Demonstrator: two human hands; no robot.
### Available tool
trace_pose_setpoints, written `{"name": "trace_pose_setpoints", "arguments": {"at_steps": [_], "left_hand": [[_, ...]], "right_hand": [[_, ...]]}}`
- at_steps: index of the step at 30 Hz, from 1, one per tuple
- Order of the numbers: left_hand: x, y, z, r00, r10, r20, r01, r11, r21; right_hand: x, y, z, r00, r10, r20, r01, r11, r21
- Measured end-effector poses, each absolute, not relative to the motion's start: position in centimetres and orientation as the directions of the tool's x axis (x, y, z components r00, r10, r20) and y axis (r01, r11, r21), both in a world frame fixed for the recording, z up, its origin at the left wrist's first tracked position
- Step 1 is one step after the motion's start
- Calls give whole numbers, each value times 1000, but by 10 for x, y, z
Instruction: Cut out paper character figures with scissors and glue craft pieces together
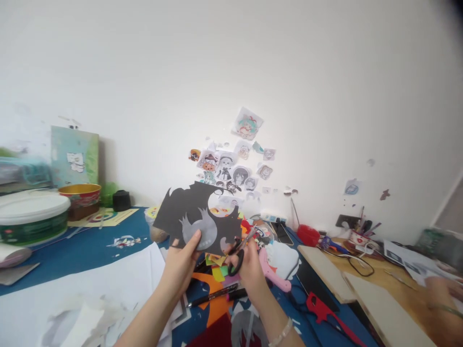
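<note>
My left hand (183, 262) grips a sheet of black paper (173, 207) by its lower edge, thumb on top. The sheet has a ragged outline and a round hole near its upper right. Under my thumb lies a grey paper cutout (202, 233) with pointed, ear-like tips, against the black sheet. My right hand (250, 265) holds scissors (236, 262) by their dark handles, just right of the sheet. Their metal blades point up and to the right, apart from the black paper as far as I can see.
Colored scraps, a black pen (213, 295), a pink tool (271, 270) and a red-handled tool (321, 311) lie around my hands. White sheets (108, 274) cover the left front. Drawings (248, 124) hang on the wall. Another person's blurred hand (443, 296) is at far right.
</note>
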State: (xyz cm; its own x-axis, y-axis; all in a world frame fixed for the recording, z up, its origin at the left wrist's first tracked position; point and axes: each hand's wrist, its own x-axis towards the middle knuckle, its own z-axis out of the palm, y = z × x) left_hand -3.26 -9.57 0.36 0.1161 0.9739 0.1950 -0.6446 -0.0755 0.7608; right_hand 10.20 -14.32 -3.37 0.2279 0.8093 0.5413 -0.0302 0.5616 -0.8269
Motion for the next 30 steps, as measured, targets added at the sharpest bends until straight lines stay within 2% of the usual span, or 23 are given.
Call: {"name": "trace_pose_setpoints", "arguments": {"at_steps": [5, 9, 12, 14, 17, 20, 22, 24, 27, 30], "left_hand": [[-23, -102, -6, 176, 977, 121, -605, 10, 796], [-19, -107, -13, 280, 954, 110, -495, 45, 868], [-23, -107, -15, 433, 896, 101, -389, 85, 917], [-29, -103, -14, 467, 877, 111, -390, 91, 916], [-38, -96, -12, 403, 907, 125, -393, 48, 918], [-40, -92, -10, 342, 936, 83, -163, -28, 986], [-35, -92, -9, 411, 909, 66, 24, -83, 996], [-28, -95, -7, 526, 848, 63, 125, -150, 981], [-22, -99, -4, 579, 811, 86, 143, -205, 968], [-26, -102, -1, 519, 845, 129, 135, -231, 964]], "right_hand": [[87, -136, -28, 440, 750, 494, -93, 585, -806], [104, -144, -34, 470, 749, 468, -108, 575, -811], [122, -145, -32, 465, 740, 486, -57, 573, -817], [133, -145, -29, 463, 745, 480, -19, 550, -835], [144, -145, -26, 450, 761, 467, 14, 517, -856], [149, -148, -25, 402, 781, 478, 20, 514, -857], [150, -149, -25, 379, 788, 485, 41, 509, -860], [148, -150, -24, 364, 793, 488, 75, 497, -864], [145, -149, -23, 372, 774, 511, 91, 518, -851], [140, -149, -23, 393, 737, 549, 105, 558, -823]]}}
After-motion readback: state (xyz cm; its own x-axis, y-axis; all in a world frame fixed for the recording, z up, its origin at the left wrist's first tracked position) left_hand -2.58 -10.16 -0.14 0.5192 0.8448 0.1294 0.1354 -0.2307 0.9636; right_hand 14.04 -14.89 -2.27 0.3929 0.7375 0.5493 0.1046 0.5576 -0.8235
